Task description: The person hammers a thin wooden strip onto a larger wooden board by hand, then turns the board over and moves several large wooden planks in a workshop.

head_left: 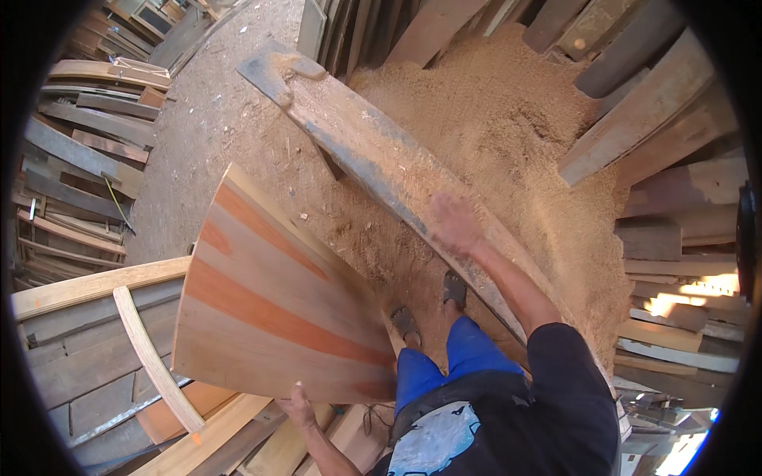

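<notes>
board (pixel 270 309) left, held by left hand (pixel 300 408) | right hand (pixel 454 222) over beam (pixel 381 159) | sawdust pile (pixel 516 135) behind

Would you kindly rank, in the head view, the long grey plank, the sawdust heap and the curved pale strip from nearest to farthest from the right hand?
1. Long grey plank, directly under the right hand.
2. Sawdust heap, just beyond, ahead and right.
3. Curved pale strip, far left, past the striped board.

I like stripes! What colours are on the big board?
Pale tan board with orange-red stripes, clear in the head view.
</notes>
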Demonstrator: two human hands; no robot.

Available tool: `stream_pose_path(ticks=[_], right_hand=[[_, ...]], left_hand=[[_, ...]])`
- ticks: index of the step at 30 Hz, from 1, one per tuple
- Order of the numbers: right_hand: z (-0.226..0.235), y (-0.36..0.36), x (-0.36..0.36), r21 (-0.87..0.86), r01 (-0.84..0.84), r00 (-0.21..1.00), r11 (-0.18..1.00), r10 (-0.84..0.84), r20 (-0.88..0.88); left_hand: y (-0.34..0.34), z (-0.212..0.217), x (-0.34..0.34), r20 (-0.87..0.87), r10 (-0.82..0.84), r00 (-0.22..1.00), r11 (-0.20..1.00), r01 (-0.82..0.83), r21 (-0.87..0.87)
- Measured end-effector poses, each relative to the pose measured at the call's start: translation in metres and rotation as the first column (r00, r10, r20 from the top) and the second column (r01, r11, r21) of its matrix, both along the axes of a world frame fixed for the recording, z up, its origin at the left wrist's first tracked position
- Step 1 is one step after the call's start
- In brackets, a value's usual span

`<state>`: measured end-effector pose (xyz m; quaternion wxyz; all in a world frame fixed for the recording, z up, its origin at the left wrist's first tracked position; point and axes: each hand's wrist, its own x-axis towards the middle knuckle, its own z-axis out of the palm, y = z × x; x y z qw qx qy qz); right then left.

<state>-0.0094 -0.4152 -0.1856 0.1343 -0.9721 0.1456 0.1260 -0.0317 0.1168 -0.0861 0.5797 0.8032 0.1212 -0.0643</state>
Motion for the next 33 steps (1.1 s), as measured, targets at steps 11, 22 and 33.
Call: stream_pose_path(ticks=[11,22,33], right_hand=[[0.009,-0.033,0.085,0.124,-0.233,0.972,0.965,0.228,0.050],[0.192,0.149,0.092,0.769,-0.252,0.956,0.587,0.025,0.294],[0.214,0.297,0.065,0.777,-0.087,0.925,0.623,-0.239,0.295]], left_hand=[[-0.025,-0.007,0.011,-0.018,0.089,0.996,0.993,-0.090,-0.071],[-0.094,0.022,0.001,0.036,0.138,0.990,0.990,-0.139,0.024],[-0.090,-0.045,-0.041,-0.001,-0.286,0.958,0.838,0.250,-0.485]])
